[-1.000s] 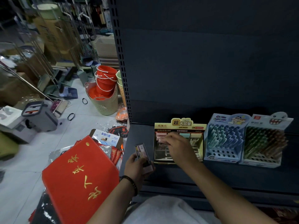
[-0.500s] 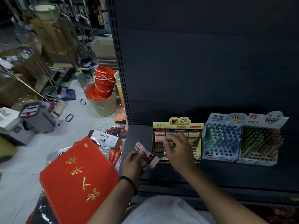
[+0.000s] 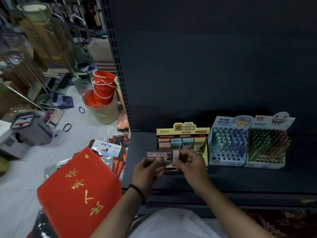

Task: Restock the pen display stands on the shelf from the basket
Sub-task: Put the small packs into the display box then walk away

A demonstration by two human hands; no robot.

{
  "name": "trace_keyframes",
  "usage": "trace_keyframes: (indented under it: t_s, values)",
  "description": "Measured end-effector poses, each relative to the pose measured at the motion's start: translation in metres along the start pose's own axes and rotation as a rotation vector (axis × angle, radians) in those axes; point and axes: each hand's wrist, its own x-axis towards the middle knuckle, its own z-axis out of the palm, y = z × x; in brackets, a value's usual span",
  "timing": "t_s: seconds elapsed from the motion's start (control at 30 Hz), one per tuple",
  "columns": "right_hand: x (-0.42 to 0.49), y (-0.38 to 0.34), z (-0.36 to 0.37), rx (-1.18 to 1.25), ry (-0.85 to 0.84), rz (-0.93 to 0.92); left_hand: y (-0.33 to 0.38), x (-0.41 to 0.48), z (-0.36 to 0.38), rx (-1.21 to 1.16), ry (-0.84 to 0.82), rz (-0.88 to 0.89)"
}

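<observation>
Sideways, the pack (image 3: 162,156) sits pinched between both hands (image 3: 147,171) (image 3: 192,166).

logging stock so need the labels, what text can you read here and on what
"超大容量", "1-10": yellow display stand header.
"希美乐": same header, left.
Blue display stand, green display stand, small box: print too blurred or small.
Red box: gold characters upside down, unsure.

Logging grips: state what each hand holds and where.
Left hand grips the small pack by its left half; right hand pinches its pink right end.
</observation>
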Motion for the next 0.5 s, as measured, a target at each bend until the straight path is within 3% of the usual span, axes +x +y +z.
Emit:
trace_keyframes:
  t_s: [0.07,0.13,0.23,0.37,0.5]
  values:
    - [0.001,-0.003,-0.006,-0.053,0.049,-0.086,-0.008,0.003,-0.002,0.231,0.084,0.057]
    - [0.006,-0.007,-0.013,-0.154,0.073,-0.207,-0.017,0.003,-0.007,0.66,0.145,0.229]
    - [0.018,-0.018,-0.021,-0.352,0.057,-0.389,-0.026,0.005,-0.016,1.234,0.029,0.467]
    - [0.031,-0.015,-0.024,-0.591,0.02,-0.526,-0.037,0.008,-0.016,1.687,-0.089,0.356]
    - [0.039,-0.005,-0.02,-0.673,-0.046,-0.548,-0.04,0.007,-0.01,1.718,-0.132,0.231]
